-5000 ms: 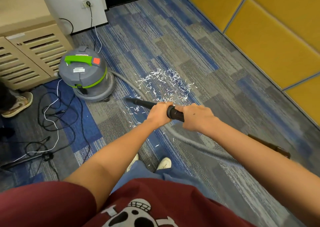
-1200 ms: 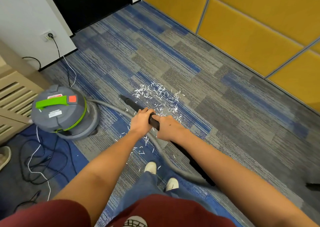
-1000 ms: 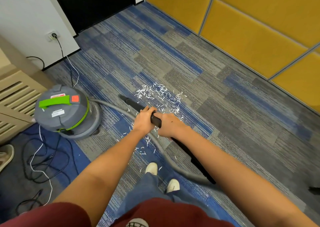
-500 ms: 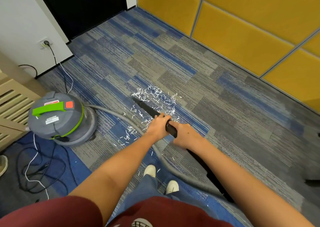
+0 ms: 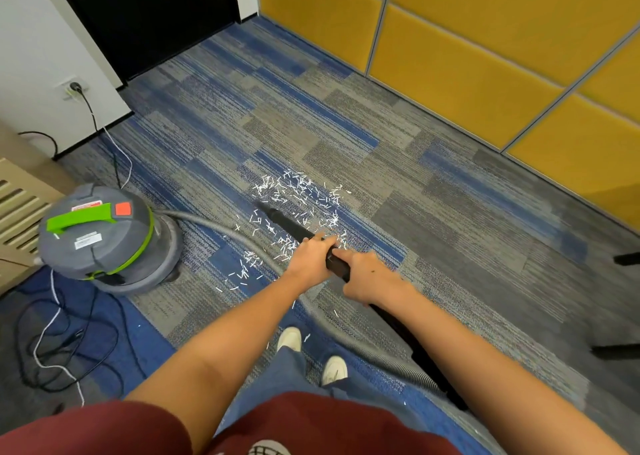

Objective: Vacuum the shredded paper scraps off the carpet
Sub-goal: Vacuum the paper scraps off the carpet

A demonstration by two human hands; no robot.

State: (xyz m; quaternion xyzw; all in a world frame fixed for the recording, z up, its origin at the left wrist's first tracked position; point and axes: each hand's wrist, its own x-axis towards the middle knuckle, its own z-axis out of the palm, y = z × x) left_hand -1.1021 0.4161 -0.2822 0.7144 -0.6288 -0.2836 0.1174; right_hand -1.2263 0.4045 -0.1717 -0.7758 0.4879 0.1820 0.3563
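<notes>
White shredded paper scraps (image 5: 301,198) lie scattered on the blue and grey carpet (image 5: 433,194) ahead of me. My left hand (image 5: 311,257) grips the black vacuum wand (image 5: 287,220) near its front, and my right hand (image 5: 369,276) grips it just behind. The wand's nozzle tip touches the carpet at the near left edge of the scrap patch. A grey ribbed hose (image 5: 214,226) runs from the wand's rear, past my feet, to the grey and green vacuum canister (image 5: 104,239) at the left.
Black and white cables (image 5: 62,343) lie tangled on the floor at lower left. A plug sits in the wall socket (image 5: 72,87). Yellow wall panels (image 5: 485,56) line the right side. A beige slatted cabinet (image 5: 17,205) stands at far left. Dark furniture legs (image 5: 620,350) show at right.
The wand's nozzle has swept rightward from the canister side into the scrap patch, with both hands staying on the wand. My view has drifted slightly.
</notes>
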